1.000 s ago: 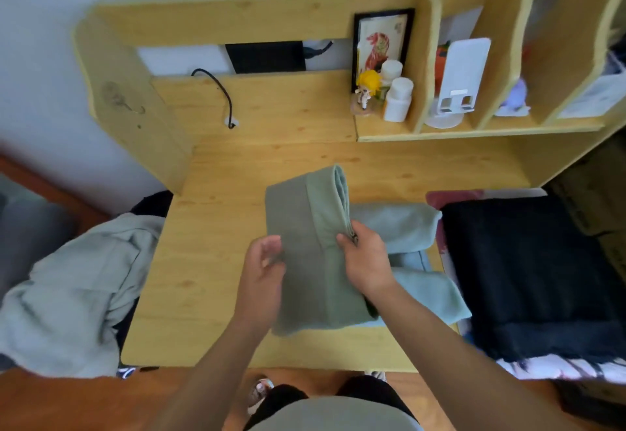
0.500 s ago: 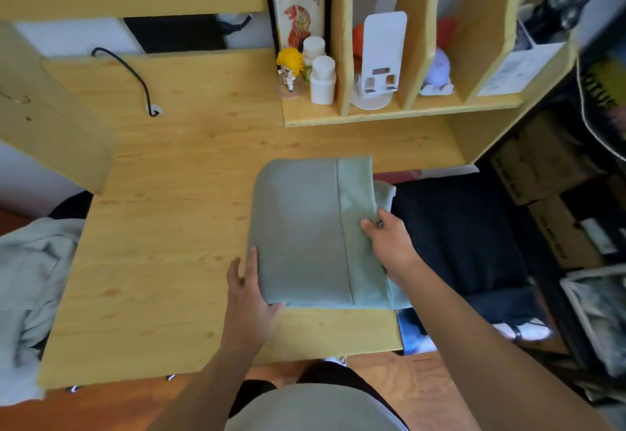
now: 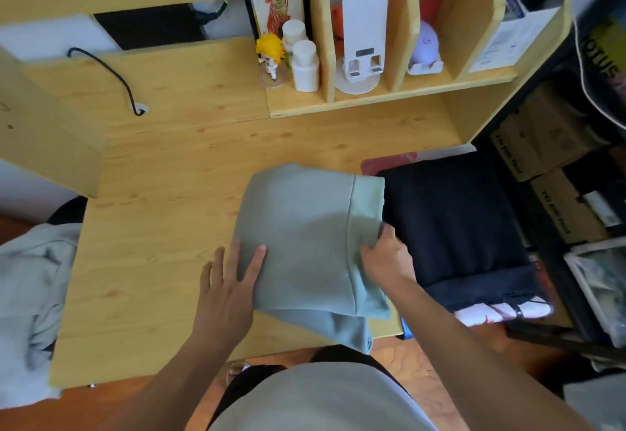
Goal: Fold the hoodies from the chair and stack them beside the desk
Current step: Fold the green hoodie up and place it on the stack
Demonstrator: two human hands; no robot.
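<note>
Hoodie [image 3: 305, 237] shifted rightward on desk [image 3: 162, 193]

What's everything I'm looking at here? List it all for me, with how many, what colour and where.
folded hoodie: one, sage green, on the desk's right front
desk: one, light wood, centre
dark folded garment: one, navy-black, right of the desk
unfolded hoodie: one, pale grey-green, left of the desk
framed tiger picture: one, black frame, on the shelf
bottles: two, white, before the picture
figurine: one, yellow-haired, beside the bottles
phone stand: one, white, shelf compartment
cable: one, black, desk's back left
cardboard boxes: several, brown, far right
left hand: flat on the folded hoodie's left edge
right hand: grips its right edge
</note>
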